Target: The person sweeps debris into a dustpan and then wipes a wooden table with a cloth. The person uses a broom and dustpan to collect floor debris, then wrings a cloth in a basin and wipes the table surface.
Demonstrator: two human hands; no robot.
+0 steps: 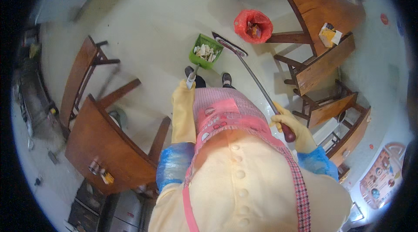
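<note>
Before my feet is a green dustpan (198,59) holding crumpled pale scraps (205,52). My left hand (183,93), in a yellow rubber glove, grips the dustpan's upright handle (192,79). A broom head (231,45) with dark bristles touches the floor just right of the dustpan. Its grey pole (258,83) slants down to a dark red grip (287,131). My gloved right hand (289,122) is closed around the pole near that grip. Beyond the broom head stands a waste bin lined with a red plastic bag (241,32), with wrappers inside.
A wooden table (323,0) bearing a tissue box (328,36) stands at the upper right, with wooden stools (323,78) below it. Another wooden table (107,143) and a bench (76,78) are on the left. Pale tiled floor (153,32) stretches ahead.
</note>
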